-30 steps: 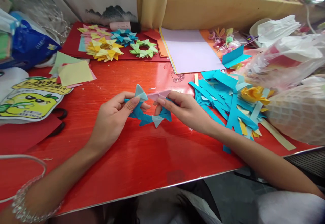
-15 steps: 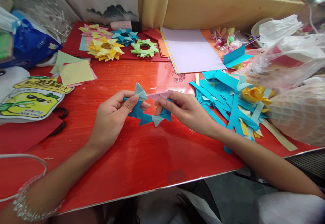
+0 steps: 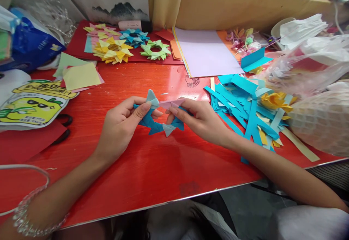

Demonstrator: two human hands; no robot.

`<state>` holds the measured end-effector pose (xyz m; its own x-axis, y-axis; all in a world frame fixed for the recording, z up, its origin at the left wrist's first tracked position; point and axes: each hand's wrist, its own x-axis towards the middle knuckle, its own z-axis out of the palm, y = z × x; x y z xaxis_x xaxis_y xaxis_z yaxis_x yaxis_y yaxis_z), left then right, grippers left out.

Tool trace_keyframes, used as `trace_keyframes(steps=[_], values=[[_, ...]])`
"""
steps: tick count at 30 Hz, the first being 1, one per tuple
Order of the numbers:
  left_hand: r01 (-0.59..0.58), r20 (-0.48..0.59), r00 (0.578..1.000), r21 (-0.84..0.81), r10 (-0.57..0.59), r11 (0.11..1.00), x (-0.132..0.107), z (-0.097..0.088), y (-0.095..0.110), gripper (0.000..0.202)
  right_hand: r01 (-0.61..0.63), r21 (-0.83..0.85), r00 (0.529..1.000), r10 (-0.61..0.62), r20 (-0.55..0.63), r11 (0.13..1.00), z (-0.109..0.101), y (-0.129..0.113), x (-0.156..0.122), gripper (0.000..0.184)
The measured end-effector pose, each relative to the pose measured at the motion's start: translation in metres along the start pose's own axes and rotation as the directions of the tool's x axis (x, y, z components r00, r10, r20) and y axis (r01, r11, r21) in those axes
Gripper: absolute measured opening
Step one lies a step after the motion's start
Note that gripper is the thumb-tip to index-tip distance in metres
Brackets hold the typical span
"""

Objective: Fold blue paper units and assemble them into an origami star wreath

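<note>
A blue folded paper ring [image 3: 158,122] with pale blue points is held just above the red table [image 3: 141,167] near its middle. My left hand [image 3: 121,125] pinches the ring's left side between thumb and fingers. My right hand [image 3: 200,120] pinches its right side, where a pale pink folded piece [image 3: 171,103] sits on the upper edge of the ring between the two hands.
Yellow [image 3: 113,51], blue [image 3: 134,36] and green [image 3: 155,49] finished paper rings lie at the back. Lilac sheets [image 3: 207,53] lie behind, blue paper strips [image 3: 240,102] to the right beside plastic bags [image 3: 308,65]. Yellow notes [image 3: 80,76] and a printed pouch [image 3: 34,104] lie left.
Both hands keep their grip on the ring with hardly any movement. The view has shifted slightly.
</note>
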<state>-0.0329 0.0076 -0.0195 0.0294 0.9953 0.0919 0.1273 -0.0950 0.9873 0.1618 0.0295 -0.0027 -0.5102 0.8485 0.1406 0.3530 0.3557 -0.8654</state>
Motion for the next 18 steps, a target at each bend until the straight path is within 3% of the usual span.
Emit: trace_keyframes(steps=[9,18], values=[[0.041,0.138,0.989,0.062,-0.050,0.997,0.001,-0.002,0.004,0.019,-0.048,0.119,0.992,0.034,0.118,0.992,0.000,0.004,0.002,0.029],[0.113,0.140,0.982,0.086,-0.124,0.990,0.006,-0.003,-0.005,0.023,-0.165,0.231,0.967,0.111,0.230,0.959,-0.001,0.017,0.009,0.038]])
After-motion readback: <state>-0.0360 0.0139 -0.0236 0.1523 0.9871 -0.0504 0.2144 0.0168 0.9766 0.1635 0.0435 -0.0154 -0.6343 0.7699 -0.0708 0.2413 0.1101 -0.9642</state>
